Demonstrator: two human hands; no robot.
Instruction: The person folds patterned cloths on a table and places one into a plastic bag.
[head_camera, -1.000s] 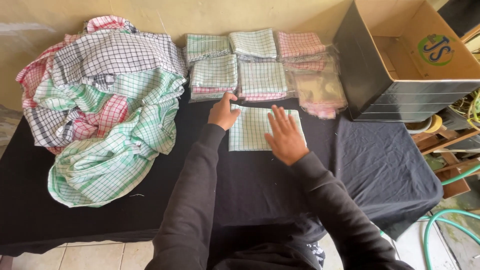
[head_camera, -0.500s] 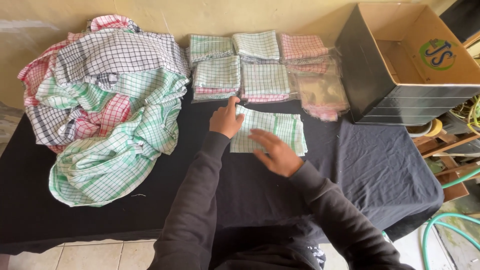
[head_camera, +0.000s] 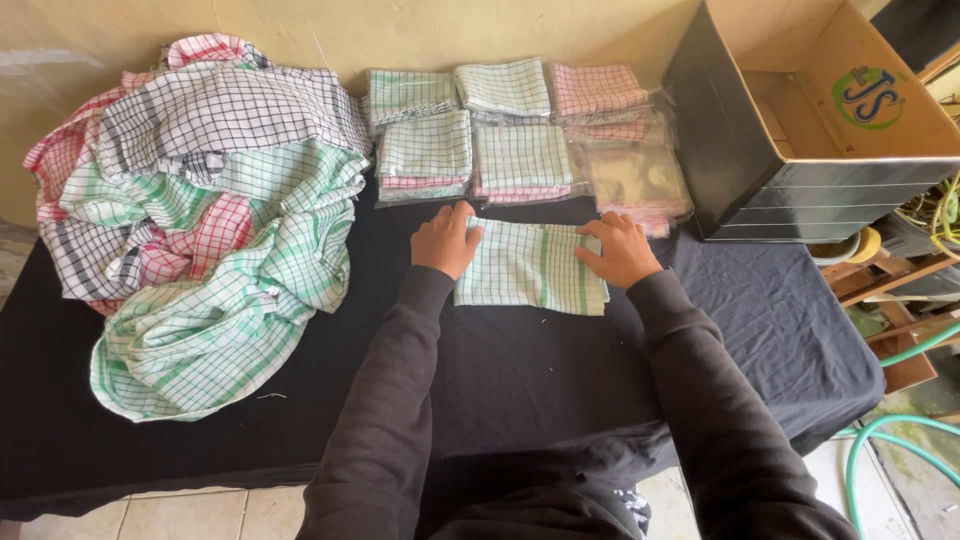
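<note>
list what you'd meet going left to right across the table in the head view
pile of unfolded checked cloths → left hand → folded green checked cloth → right hand → open cardboard box

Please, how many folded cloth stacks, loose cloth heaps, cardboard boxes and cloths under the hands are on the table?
Folded stacks: 6, e.g.
Loose heap: 1
Box: 1
Cloth under left hand and right hand: 1
Total: 9
</note>
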